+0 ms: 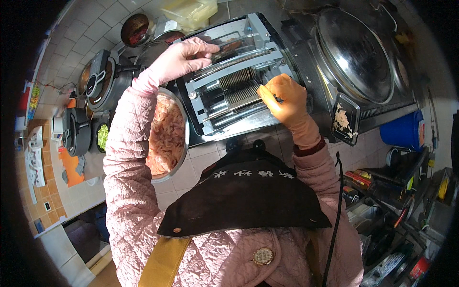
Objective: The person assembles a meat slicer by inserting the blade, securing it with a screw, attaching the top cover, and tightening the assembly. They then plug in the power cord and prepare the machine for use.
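A metal-framed machine point(199, 102) with rows of thin, comb-like blades point(237, 81) lies in front of me, its clear cover point(256, 34) on the far side. My left hand point(184, 58), in a pale pink glove, is over the machine's left side. Its fingers reach toward the cover, thumb apart from them, and nothing shows between them. At the right end of the blades my right hand point(286, 99), in an orange glove, is closed in a fist. A bit of something dark shows at its fingers; the rest is hidden.
A large metal bowl of pale pink raw meat strips point(166, 136) stands left of the machine. A big round metal lid point(355, 55) and a small black tray with pale scraps point(345, 119) are right. Pots point(106, 79) line the left; a blue bucket point(402, 131) stands far right.
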Tool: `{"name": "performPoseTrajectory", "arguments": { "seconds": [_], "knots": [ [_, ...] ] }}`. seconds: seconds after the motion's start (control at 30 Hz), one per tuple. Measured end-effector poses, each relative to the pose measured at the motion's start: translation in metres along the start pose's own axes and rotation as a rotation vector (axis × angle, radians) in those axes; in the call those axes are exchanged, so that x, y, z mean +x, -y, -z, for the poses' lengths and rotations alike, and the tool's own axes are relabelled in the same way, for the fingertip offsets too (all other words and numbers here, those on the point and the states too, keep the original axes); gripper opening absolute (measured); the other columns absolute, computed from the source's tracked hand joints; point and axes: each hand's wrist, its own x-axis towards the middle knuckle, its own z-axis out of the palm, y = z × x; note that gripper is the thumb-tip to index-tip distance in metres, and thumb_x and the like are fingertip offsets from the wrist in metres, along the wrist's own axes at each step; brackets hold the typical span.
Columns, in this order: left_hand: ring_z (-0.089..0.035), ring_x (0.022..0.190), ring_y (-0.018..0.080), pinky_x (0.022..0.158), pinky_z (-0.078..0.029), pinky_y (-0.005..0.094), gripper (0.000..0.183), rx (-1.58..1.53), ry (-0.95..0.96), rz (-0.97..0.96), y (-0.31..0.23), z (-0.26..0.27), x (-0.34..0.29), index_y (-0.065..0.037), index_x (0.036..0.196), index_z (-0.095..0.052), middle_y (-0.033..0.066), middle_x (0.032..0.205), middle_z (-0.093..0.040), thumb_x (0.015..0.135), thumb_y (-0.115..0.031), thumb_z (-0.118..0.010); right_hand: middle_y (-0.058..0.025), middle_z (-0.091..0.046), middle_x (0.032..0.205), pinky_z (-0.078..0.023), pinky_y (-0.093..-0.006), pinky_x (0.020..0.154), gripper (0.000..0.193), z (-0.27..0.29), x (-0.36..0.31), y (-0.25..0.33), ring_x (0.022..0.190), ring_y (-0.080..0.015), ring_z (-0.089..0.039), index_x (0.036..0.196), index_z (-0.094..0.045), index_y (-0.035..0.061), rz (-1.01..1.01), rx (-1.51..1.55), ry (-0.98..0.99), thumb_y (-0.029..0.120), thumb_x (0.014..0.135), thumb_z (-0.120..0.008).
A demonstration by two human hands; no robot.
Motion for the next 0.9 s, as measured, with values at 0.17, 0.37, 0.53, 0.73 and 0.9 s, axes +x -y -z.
{"name": "performPoseTrajectory", "arguments": {
  "seconds": [0.17, 0.37, 0.53, 0.73, 0.9],
  "knots": [
    [-0.062, 0.100, 0.0148, 0.091, -0.049, 0.0274, 0.029, 0.172, -0.312, -0.059, -0.025, 0.008, -0.033, -0.007, 0.128, -0.072, 0.0048, 0.103, -0.067, 0.100, -0.015, -0.066, -0.0033, -0.071, 0.089, -0.055, -0.0327, 0.073, 0.010, 0.017, 0.004, 0.007, 0.081, -0.0223, -0.066, 0.096, -0.075, 0.0102, -0.025, -0.043, -0.025, 0.008, 0.087, -0.076],
    [-0.062, 0.099, 0.0147, 0.093, -0.048, 0.0281, 0.026, -0.014, -0.489, 0.049, -0.039, -0.020, -0.080, -0.007, 0.123, -0.075, 0.0024, 0.101, -0.070, 0.098, -0.007, -0.067, -0.0010, -0.070, 0.105, -0.053, -0.0311, 0.085, 0.022, 0.042, -0.007, 0.003, 0.101, -0.0190, -0.063, 0.108, -0.079, 0.0118, -0.156, -0.077, 0.011, 0.007, 0.086, -0.079],
    [-0.063, 0.102, 0.0152, 0.094, -0.050, 0.0297, 0.031, -0.314, -0.532, 0.178, -0.035, -0.049, -0.086, -0.005, 0.124, -0.074, 0.0047, 0.110, -0.066, 0.093, -0.009, -0.075, 0.0007, -0.071, 0.102, -0.046, -0.0352, 0.095, 0.020, 0.040, -0.013, -0.001, 0.109, -0.0194, -0.056, 0.104, -0.081, 0.0154, -0.237, -0.081, 0.118, 0.013, 0.084, -0.082],
    [-0.058, 0.111, 0.0132, 0.100, -0.049, 0.0291, 0.031, -0.394, -0.524, 0.231, -0.027, -0.059, -0.092, -0.006, 0.124, -0.075, 0.0024, 0.114, -0.066, 0.094, -0.012, -0.075, -0.0012, -0.071, 0.105, -0.050, -0.0341, 0.089, 0.024, 0.048, -0.005, -0.002, 0.109, -0.0200, -0.057, 0.108, -0.080, 0.0123, -0.326, -0.010, 0.244, 0.013, 0.083, -0.083],
    [-0.058, 0.109, 0.0143, 0.099, -0.048, 0.0292, 0.028, -0.267, -0.551, 0.185, -0.021, -0.063, -0.095, -0.005, 0.124, -0.074, 0.0029, 0.113, -0.066, 0.096, -0.011, -0.071, -0.0045, -0.073, 0.095, -0.052, -0.0371, 0.081, 0.021, 0.039, 0.009, -0.007, 0.094, -0.0226, -0.062, 0.100, -0.081, 0.0105, -0.192, -0.084, 0.181, 0.019, 0.082, -0.084]
  ]
}}
